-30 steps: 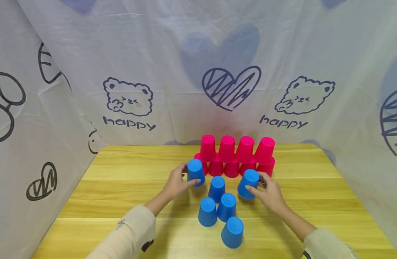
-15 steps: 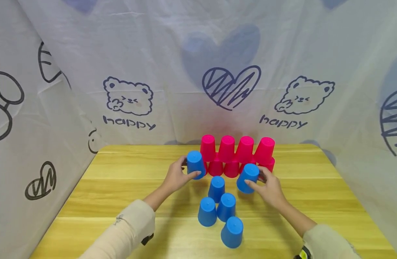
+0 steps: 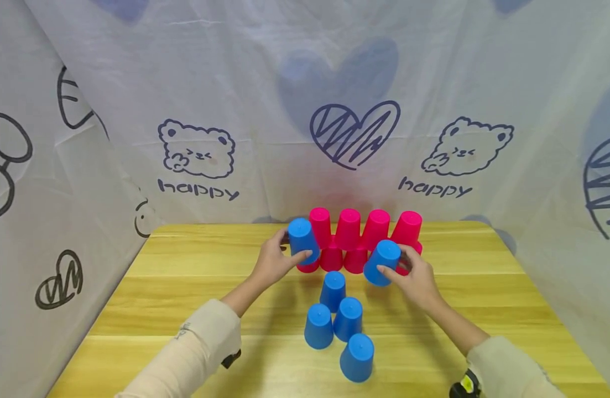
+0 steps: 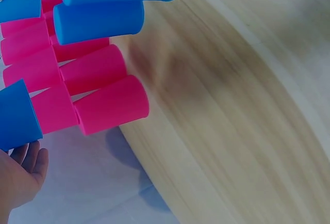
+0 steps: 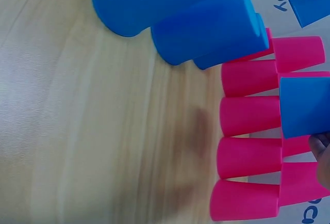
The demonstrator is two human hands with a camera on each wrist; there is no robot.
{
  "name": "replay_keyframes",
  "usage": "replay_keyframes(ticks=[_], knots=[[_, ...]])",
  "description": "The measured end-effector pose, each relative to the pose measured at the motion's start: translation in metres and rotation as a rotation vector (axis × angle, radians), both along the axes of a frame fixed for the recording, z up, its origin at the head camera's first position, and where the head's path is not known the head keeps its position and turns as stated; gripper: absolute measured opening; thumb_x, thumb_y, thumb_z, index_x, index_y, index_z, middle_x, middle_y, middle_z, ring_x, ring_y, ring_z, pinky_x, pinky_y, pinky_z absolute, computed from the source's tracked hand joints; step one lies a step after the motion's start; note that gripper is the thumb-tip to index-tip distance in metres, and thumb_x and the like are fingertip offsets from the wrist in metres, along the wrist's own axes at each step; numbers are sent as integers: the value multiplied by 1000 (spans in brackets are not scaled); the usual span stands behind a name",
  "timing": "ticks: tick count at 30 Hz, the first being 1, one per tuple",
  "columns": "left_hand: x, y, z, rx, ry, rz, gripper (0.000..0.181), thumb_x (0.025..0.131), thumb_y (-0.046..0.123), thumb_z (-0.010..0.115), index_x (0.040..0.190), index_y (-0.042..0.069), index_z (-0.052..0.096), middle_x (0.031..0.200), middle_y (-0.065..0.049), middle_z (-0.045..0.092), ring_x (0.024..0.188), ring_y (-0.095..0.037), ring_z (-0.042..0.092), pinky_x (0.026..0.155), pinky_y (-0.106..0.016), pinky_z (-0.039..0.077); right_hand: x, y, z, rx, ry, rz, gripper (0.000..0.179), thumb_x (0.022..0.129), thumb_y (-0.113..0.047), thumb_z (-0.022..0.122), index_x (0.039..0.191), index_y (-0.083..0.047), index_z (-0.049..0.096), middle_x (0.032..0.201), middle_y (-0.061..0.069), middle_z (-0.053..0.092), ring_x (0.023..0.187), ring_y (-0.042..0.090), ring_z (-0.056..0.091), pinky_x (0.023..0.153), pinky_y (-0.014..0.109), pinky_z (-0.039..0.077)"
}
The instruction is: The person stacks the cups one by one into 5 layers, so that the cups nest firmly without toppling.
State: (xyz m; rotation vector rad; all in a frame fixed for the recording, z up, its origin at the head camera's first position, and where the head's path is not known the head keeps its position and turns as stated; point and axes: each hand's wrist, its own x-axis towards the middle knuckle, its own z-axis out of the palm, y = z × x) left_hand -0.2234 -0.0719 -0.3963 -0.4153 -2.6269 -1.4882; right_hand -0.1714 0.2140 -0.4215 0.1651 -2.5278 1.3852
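My left hand (image 3: 275,261) grips an upside-down blue cup (image 3: 302,239), held up in front of the left end of the pink cups (image 3: 349,228). In my right hand (image 3: 418,276) is another upside-down blue cup (image 3: 382,263), tilted a little and raised before the right part of the pink rows. Those pink cups stand upside down in two levels, a row of several on top of a lower row. The left wrist view shows the left hand (image 4: 25,175) at the side of its blue cup (image 4: 18,115). Part of the lower pink row is hidden behind the held cups.
Several blue cups stand upside down on the wooden table (image 3: 185,309) between my forearms: one at the back (image 3: 333,292), two side by side and one nearest me (image 3: 356,358). A printed white cloth (image 3: 265,110) hangs behind the table and along its sides.
Both hands have lifted their blue cups higher, the left one more nearly level with the upper pink row. The standing blue cups and the pink stack have stayed put.
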Motion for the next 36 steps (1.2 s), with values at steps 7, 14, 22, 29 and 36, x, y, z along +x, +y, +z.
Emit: replay_keyframes(ticks=[7, 14, 22, 29, 36], knots=[[-5, 8, 9, 18, 20, 17, 58, 80, 22, 73, 128, 4, 47, 124, -14, 59, 111, -31, 57, 92, -46, 50, -5, -2, 10, -5, 33, -30, 54, 81, -16, 71, 127, -1, 46, 125, 22, 55, 115, 40, 54, 91, 50, 48], [-6, 15, 17, 30, 44, 7, 58, 80, 22, 73, 128, 3, 47, 124, -15, 58, 111, -32, 57, 93, -47, 49, -8, -7, 21, -18, 52, -33, 52, 81, -15, 71, 126, 0, 48, 124, 22, 56, 114, 41, 55, 92, 49, 47], [-8, 16, 26, 44, 48, -3, 57, 80, 21, 73, 128, 4, 47, 125, -15, 58, 112, -32, 57, 92, -48, 49, -14, -9, 31, -21, 76, -27, 53, 82, -15, 71, 126, 0, 47, 126, 22, 56, 115, 41, 54, 91, 49, 47], [-11, 17, 32, 14, 50, 13, 59, 80, 22, 73, 129, 5, 46, 126, -14, 57, 113, -31, 56, 92, -44, 50, -19, -14, 42, -27, 103, -42, 54, 82, -17, 71, 127, 0, 47, 125, 21, 56, 115, 40, 54, 93, 50, 46], [-15, 29, 40, 8, 59, 13, 59, 80, 23, 73, 130, 4, 46, 125, -15, 58, 112, -32, 57, 91, -46, 51, -45, -6, 26, -139, 189, -50, 56, 79, -27, 73, 127, -6, 51, 124, 16, 58, 113, 34, 56, 96, 47, 47]])
